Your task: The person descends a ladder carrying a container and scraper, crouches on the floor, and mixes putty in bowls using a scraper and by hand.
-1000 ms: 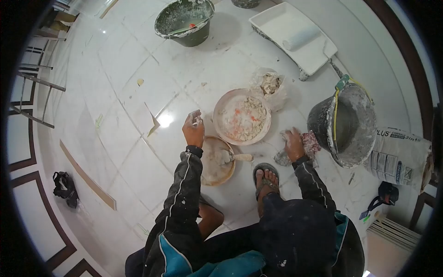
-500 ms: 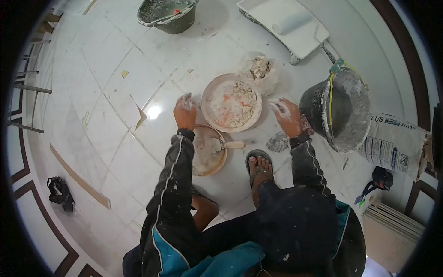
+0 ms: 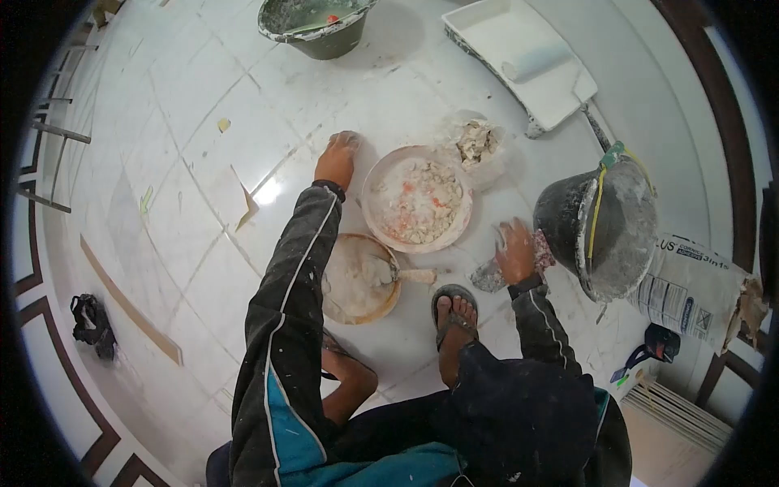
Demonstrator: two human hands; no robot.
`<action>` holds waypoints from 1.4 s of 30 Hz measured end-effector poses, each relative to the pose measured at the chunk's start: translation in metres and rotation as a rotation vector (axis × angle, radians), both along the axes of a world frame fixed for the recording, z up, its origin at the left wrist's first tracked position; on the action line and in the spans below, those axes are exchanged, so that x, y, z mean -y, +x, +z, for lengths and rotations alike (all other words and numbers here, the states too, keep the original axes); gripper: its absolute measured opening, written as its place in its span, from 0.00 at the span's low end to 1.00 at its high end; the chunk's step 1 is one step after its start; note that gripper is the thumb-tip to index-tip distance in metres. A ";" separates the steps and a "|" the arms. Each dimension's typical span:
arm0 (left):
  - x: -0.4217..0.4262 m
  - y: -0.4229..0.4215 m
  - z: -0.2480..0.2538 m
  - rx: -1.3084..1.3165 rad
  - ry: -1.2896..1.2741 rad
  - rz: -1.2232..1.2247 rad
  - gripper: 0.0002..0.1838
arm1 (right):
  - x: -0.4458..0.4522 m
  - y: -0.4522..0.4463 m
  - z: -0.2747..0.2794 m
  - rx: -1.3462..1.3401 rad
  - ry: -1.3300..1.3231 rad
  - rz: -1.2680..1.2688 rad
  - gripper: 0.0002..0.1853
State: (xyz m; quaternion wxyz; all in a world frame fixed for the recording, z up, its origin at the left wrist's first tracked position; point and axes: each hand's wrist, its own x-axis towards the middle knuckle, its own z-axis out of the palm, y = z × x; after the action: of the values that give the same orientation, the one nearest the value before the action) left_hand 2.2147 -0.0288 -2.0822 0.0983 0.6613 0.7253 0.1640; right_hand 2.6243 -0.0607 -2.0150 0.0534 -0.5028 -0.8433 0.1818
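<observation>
My left hand [image 3: 338, 159] reaches forward over the tiles, left of a round basin [image 3: 416, 199] of pale lumps and powder with orange bits. Its fingertips are bent down, and whether they hold anything is hidden. Fingers apart and dusted white, my right hand [image 3: 514, 252] is beside a red and white cloth [image 3: 544, 250] and a grey crumpled thing [image 3: 488, 277]. Between my arms sits an orange-rimmed bowl [image 3: 357, 280] of powder, a handled tool [image 3: 415, 276] resting across its edge. A clear bag [image 3: 477, 148] of lumps touches the round basin.
A black bucket [image 3: 596, 223] tilts at the right, beside a printed sack [image 3: 690, 292]. Farther forward are a white paint tray [image 3: 527, 65] with a roller and a green bucket [image 3: 320, 36]. A long strip [image 3: 130, 300] and a black bag [image 3: 92, 325] lie left.
My left hand has moved forward, past the orange-rimmed bowl. My right hand rose towards the round basin, then came back down beside the cloth. The camera view has shifted slightly.
</observation>
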 end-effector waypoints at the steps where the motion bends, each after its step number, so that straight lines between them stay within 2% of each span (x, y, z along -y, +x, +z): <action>1: 0.004 -0.002 0.002 0.041 0.033 -0.033 0.16 | -0.008 -0.005 0.006 0.055 0.050 0.006 0.19; 5: 0.017 -0.007 0.010 0.031 0.096 0.011 0.14 | -0.016 0.003 -0.004 0.115 0.107 0.026 0.19; 6: 0.020 -0.008 0.012 0.102 0.134 0.089 0.13 | -0.017 0.003 -0.004 0.108 0.111 0.027 0.19; 8: 0.027 -0.005 0.022 0.162 0.181 0.165 0.12 | -0.016 0.002 0.000 0.228 -0.042 0.027 0.21; 11: 0.041 0.037 0.070 0.503 0.171 0.261 0.09 | -0.003 0.008 -0.005 0.199 0.000 0.030 0.22; 13: 0.050 0.055 0.078 0.704 0.069 0.117 0.12 | -0.001 0.020 -0.024 0.099 0.008 0.027 0.22; 17: 0.060 0.074 0.069 0.580 0.111 -0.080 0.20 | -0.007 0.022 -0.016 -0.114 0.027 0.042 0.19; 19: 0.060 0.077 0.071 0.411 0.220 -0.011 0.23 | -0.014 0.003 0.000 -0.201 0.000 0.030 0.18; 23: 0.063 0.084 0.079 0.471 0.196 0.117 0.24 | -0.015 -0.061 0.032 -0.526 -0.069 0.078 0.15; 25: 0.064 0.084 0.071 0.298 0.193 0.206 0.23 | -0.019 -0.080 0.033 -0.577 -0.151 0.106 0.15; 27: 0.062 0.080 0.072 0.308 0.188 0.156 0.22 | -0.026 -0.090 0.037 -0.443 0.118 0.289 0.15; 28: 0.060 0.079 0.072 0.317 0.181 0.112 0.22 | -0.029 -0.091 0.041 -0.579 0.179 0.134 0.14; 29: 0.055 0.079 0.071 0.319 0.183 0.113 0.22 | -0.034 -0.091 0.055 -0.577 0.179 0.135 0.14; 31: 0.032 0.083 0.068 0.307 0.262 -0.053 0.22 | -0.046 -0.092 0.087 -0.515 -0.111 -0.417 0.16; 32: 0.015 0.087 0.066 0.318 0.273 -0.080 0.21 | -0.056 -0.091 0.081 -0.513 -0.111 -0.409 0.16; 33: -0.004 0.094 0.063 0.330 0.284 -0.105 0.20 | -0.067 -0.088 0.071 -0.325 0.041 -0.425 0.17; 35: -0.041 0.117 0.073 0.450 0.337 -0.003 0.21 | -0.087 -0.085 0.057 -0.133 0.196 -0.428 0.18; 37: -0.074 0.126 0.077 0.683 -0.084 0.079 0.21 | -0.106 -0.085 0.049 -0.322 0.115 -0.313 0.19; 40: -0.107 0.116 0.052 0.587 -0.042 -0.020 0.21 | -0.132 -0.081 0.038 -0.481 0.153 -0.269 0.16; 41: -0.109 0.111 0.061 0.579 -0.041 -0.022 0.21 | -0.139 -0.082 0.042 -0.489 0.154 -0.271 0.16; 42: -0.109 0.104 0.075 0.708 -0.031 0.048 0.18 | -0.144 -0.083 0.050 -0.544 0.139 -0.290 0.15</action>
State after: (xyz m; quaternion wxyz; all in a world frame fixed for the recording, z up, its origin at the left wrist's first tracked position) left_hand 2.3184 0.0800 -2.0070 0.3499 0.5448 0.6639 0.3741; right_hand 2.5411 0.0834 -1.9648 0.3364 -0.5458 -0.7282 0.2423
